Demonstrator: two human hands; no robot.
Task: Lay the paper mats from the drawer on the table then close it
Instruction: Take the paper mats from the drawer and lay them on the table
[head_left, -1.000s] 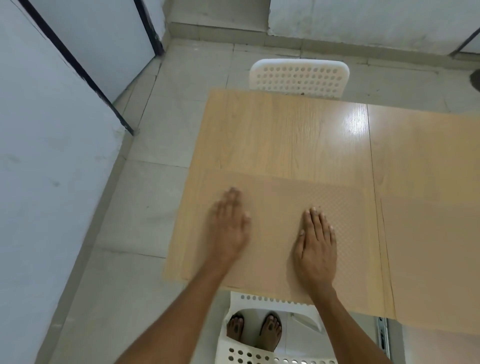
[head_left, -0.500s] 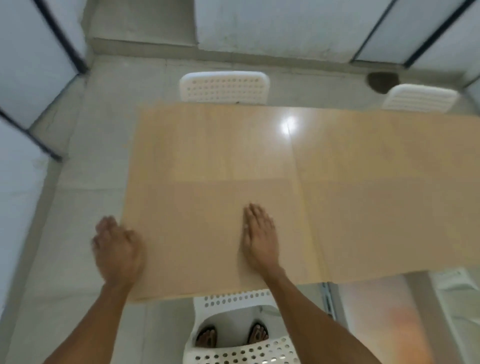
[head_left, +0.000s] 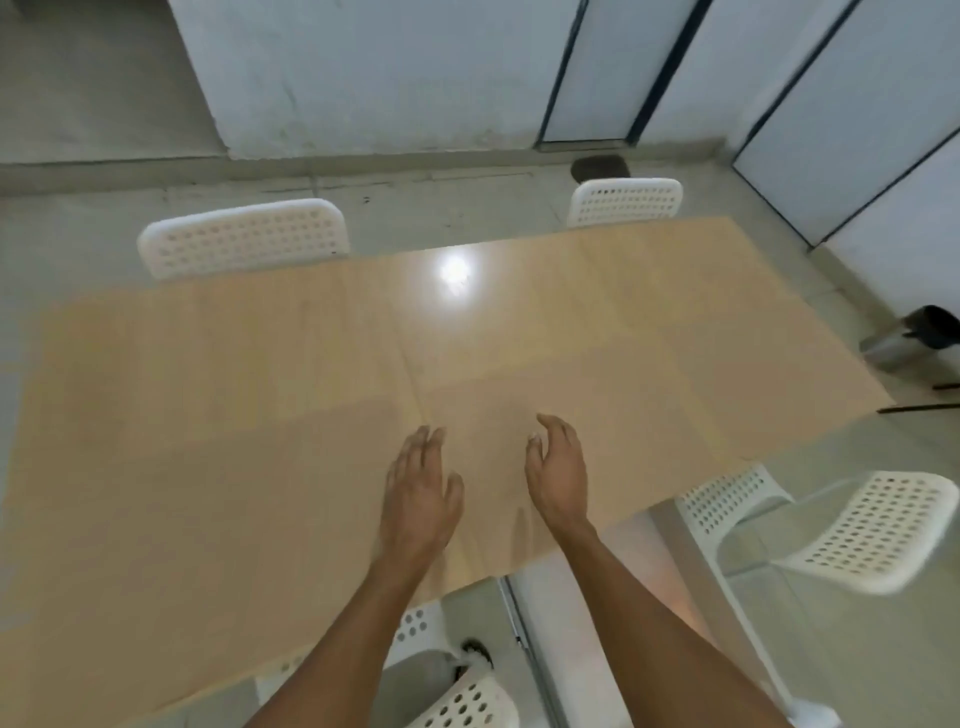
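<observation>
The long light-wood table (head_left: 311, 322) fills the middle of the view. Two tan paper mats lie flat side by side on its near half: the left mat (head_left: 208, 493) and the right mat (head_left: 649, 405), both blurred. My left hand (head_left: 421, 488) and my right hand (head_left: 558, 467) are over the inner part of the right mat, close to the seam between the table halves. Both hands hold nothing, with fingers apart and slightly curled. Under the table's near edge the drawer (head_left: 639, 561) stands open, its metal rail (head_left: 519, 623) showing.
White perforated chairs stand around: two on the far side (head_left: 244, 239) (head_left: 623, 200), one at the near right (head_left: 878, 530), one right below me (head_left: 467, 696). A dark bin (head_left: 919, 332) sits on the floor at right. Grey walls close behind.
The view has swung right. My left hand left the left mat and came in beside my right hand; both hands lifted from lying flat to hovering with curled fingers.
</observation>
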